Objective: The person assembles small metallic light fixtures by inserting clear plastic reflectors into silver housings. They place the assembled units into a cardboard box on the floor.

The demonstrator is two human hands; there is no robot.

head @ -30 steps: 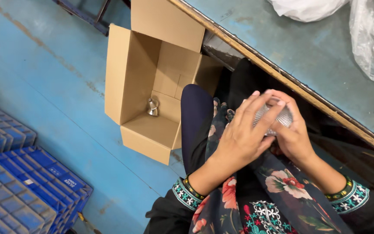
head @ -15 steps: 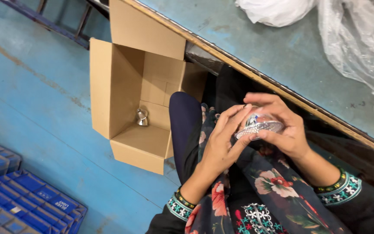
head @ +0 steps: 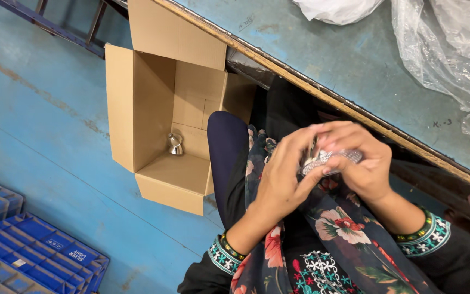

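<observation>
- Cardboard box (head: 153,125) on the floor: open, nearly empty, just one small metal piece (head: 175,144) inside so far.
- Your left hand (head: 284,179) and right hand (head: 357,163) both grip a shiny wrapped piece (head: 327,159) over your lap, not boxed yet.

I see my hands (head: 322,169) have turned the shiny part (head: 327,159) since a second ago: it now lies flatter between the fingers, the left hand (head: 284,185) cupping it from below.
</observation>
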